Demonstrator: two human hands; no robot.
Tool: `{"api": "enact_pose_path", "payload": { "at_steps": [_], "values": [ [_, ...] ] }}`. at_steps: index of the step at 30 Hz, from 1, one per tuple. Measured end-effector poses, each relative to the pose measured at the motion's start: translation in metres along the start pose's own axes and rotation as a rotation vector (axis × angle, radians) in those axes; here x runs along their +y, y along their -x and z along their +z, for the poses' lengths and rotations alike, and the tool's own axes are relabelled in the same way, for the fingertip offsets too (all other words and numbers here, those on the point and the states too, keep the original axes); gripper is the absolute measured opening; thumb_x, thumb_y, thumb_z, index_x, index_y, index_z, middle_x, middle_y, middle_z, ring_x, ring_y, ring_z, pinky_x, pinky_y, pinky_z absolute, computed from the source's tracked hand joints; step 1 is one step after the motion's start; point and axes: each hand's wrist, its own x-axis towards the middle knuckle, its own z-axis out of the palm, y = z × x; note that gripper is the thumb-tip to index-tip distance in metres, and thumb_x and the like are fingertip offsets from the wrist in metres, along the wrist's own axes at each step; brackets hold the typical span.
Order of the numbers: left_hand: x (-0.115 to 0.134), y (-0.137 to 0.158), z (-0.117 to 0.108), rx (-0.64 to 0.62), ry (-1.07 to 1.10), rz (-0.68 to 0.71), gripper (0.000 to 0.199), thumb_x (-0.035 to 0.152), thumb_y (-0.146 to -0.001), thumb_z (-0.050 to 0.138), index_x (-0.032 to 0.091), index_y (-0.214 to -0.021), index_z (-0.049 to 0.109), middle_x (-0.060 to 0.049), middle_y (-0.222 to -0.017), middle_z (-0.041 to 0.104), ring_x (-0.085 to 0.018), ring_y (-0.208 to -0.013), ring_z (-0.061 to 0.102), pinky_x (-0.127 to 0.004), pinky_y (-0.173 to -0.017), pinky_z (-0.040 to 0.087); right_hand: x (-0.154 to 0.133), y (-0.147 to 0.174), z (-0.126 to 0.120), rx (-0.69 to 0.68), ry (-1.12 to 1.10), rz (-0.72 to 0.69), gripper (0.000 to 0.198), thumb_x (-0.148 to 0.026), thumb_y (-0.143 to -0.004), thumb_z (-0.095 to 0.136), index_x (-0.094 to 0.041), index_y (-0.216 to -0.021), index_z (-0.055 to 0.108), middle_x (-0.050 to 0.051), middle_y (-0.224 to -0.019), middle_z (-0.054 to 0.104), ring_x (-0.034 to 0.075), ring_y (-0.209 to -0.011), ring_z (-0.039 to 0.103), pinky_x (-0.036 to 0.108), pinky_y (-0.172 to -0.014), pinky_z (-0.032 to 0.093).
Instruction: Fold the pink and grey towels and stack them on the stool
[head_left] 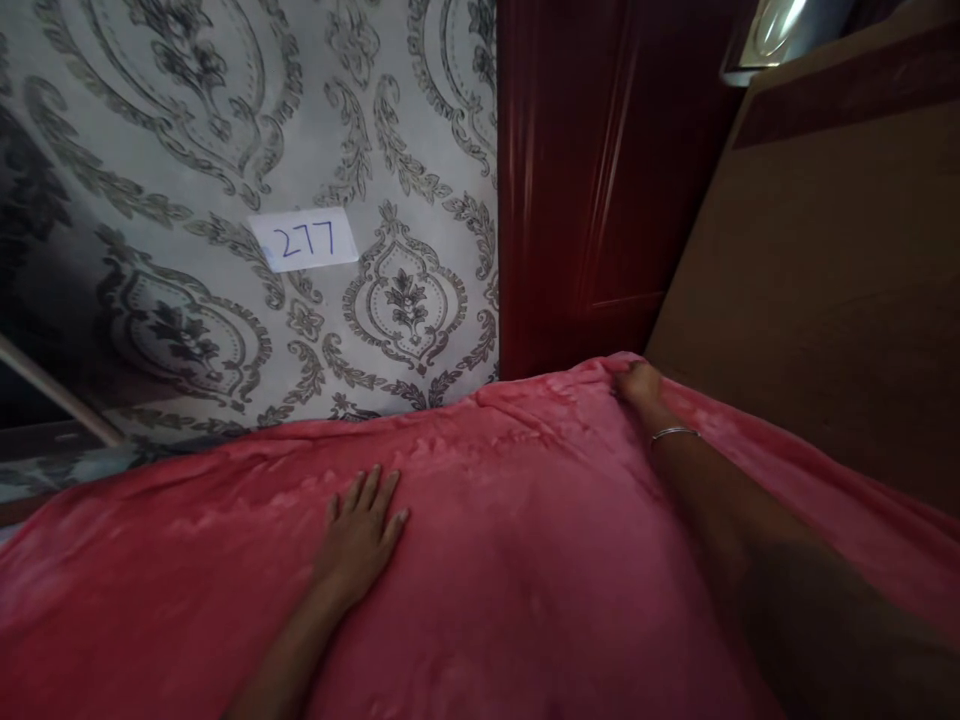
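Note:
A pink-red plush blanket [480,560] is spread over a wide surface in front of me and reaches back to the wall. My left hand [360,535] lies flat on it left of the middle, fingers spread. At the blanket's far right edge, close to the dark red door, my right hand [637,385] is closed on a gathered fold of the cloth. Its fingertips are partly hidden, and a thin bracelet [675,432] circles that wrist. Small creases run along the blanket's far side, and what lies beneath it is covered.
Patterned grey wallpaper [315,320] backs the blanket, with a white paper marked 277 [305,240] on it. A dark red door [577,180] stands right of the wallpaper. A large brown cardboard panel [840,260] leans at the right. A thin pole [60,395] slants at the left.

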Motion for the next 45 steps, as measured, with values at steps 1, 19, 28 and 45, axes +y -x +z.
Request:
{"api": "enact_pose_path", "payload": {
  "at_steps": [1,19,28,45],
  "values": [
    [0.000,0.000,0.000,0.001,-0.005,-0.005,0.067,0.056,-0.096,0.034,0.034,-0.159,0.031,0.000,-0.168,0.022,-0.029,-0.156,0.017,-0.055,-0.123,0.019,0.000,-0.003,-0.001,0.001,0.003,0.027,0.035,-0.014,-0.093,0.045,0.000,-0.113,0.069,0.019,-0.094,0.071,0.021,-0.084,0.066,0.029,-0.073,0.042],
    [0.010,0.005,-0.011,-0.001,-0.022,0.008,0.063,0.043,-0.099,0.031,0.022,-0.159,0.030,-0.008,-0.167,0.020,-0.030,-0.155,0.017,-0.060,-0.122,0.020,-0.014,0.085,0.010,-0.474,0.287,-0.597,0.060,-0.051,-0.099,0.046,-0.028,-0.155,0.042,0.010,-0.165,0.030,0.031,-0.152,0.024,0.055,-0.121,0.019],
    [0.013,0.004,-0.019,-0.024,-0.069,0.008,0.063,0.039,-0.100,0.028,0.019,-0.160,0.026,-0.011,-0.168,0.017,-0.030,-0.155,0.016,-0.060,-0.121,0.021,-0.015,0.099,-0.005,-0.557,0.389,-0.486,0.065,-0.055,-0.101,0.033,-0.027,-0.159,0.033,0.007,-0.168,0.022,0.028,-0.155,0.018,0.053,-0.122,0.018],
    [0.016,0.004,-0.023,-0.030,-0.067,0.013,0.064,0.041,-0.101,0.026,0.018,-0.160,0.025,-0.011,-0.168,0.017,-0.032,-0.155,0.017,-0.060,-0.121,0.021,0.054,0.063,-0.076,-0.151,0.432,-0.142,0.038,-0.019,-0.097,0.043,-0.007,-0.121,0.070,0.024,-0.122,0.068,0.031,-0.118,0.060,0.037,-0.101,0.042]
  ]
}}
